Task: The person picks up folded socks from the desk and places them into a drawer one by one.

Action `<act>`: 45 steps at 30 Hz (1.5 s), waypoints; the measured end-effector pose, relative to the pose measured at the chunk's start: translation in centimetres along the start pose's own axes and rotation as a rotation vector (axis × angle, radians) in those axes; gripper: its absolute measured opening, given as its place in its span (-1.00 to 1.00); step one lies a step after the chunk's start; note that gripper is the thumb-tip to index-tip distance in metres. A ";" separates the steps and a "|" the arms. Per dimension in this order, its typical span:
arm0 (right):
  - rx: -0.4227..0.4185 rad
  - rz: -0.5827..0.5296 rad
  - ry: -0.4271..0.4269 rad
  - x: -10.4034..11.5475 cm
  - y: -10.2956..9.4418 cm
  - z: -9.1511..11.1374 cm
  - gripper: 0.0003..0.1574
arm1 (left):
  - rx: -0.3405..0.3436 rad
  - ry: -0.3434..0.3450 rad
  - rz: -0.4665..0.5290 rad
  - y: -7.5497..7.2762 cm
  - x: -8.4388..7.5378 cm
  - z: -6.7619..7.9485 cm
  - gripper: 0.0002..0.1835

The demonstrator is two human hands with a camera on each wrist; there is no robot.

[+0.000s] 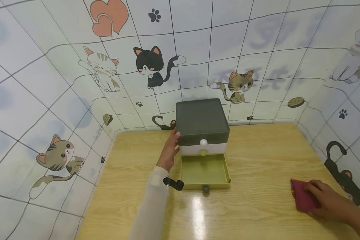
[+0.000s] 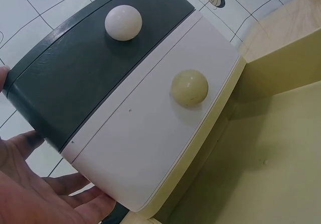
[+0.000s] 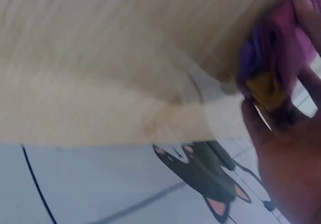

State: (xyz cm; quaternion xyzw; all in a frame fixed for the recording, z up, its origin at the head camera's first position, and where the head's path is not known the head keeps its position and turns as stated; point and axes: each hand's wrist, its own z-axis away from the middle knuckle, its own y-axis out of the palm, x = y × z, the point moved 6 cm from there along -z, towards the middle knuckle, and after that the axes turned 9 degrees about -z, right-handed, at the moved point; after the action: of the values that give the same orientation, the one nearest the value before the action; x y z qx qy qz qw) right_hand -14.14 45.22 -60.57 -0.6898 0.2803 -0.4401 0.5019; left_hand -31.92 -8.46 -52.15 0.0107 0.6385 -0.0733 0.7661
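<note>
A small drawer box (image 1: 202, 116) has a dark grey top tier, a white middle tier and an olive-yellow bottom drawer (image 1: 204, 170), which is pulled out. No contents show in that drawer. My left hand (image 1: 169, 151) rests along the box's left side; in the left wrist view its fingers (image 2: 75, 191) lie against the side beside the white tier. Over at the right, my right hand (image 1: 328, 201) grips a folded magenta cloth (image 1: 304, 196) between thumb and fingers. The right wrist view shows purple and mustard parts on this cloth (image 3: 288, 48).
The box stands on a light wooden table (image 1: 258, 160) near the back wall. Tiled-pattern walls with cat drawings (image 1: 240, 85) enclose the table at the back and both sides. A grey knob (image 1: 205, 189) sticks out from the open drawer's front.
</note>
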 end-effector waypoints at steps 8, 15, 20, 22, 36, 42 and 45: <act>-0.213 -0.014 0.005 0.5 0.1 -1.0 0.05 | 0.007 -0.002 0.011 0.0 0.0 0.0 -0.21; -0.182 -0.054 0.010 0.6 0.2 -2.9 0.06 | 0.006 0.007 0.010 -0.1 0.0 0.1 -0.22; -0.164 -0.059 0.068 0.4 -0.3 -4.3 -0.28 | -0.009 0.004 0.015 -0.2 -0.1 0.1 -0.21; -0.145 -0.072 0.106 0.3 -0.3 -4.7 -0.36 | -0.010 0.004 0.014 -0.2 -0.1 0.1 -0.21; -0.225 -0.106 -0.030 7.2 -2.2 -9.0 -0.36 | -0.009 -0.010 0.041 -0.1 0.4 -0.4 -0.21; -0.210 -0.168 -0.058 12.1 -4.1 -12.1 -0.37 | -0.021 -0.014 0.039 -0.2 0.5 -0.2 -0.20; -0.173 -0.205 -0.050 14.5 -4.2 -13.6 -0.41 | -0.020 -0.009 0.044 -0.2 0.4 -0.2 -0.19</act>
State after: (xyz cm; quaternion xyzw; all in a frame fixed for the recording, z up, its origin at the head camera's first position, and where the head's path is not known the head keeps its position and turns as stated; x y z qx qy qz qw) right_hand -19.91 28.60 -50.38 -0.7663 0.2327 -0.4457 0.4000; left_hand -32.03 -8.64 -52.55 0.0164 0.6353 -0.0501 0.7705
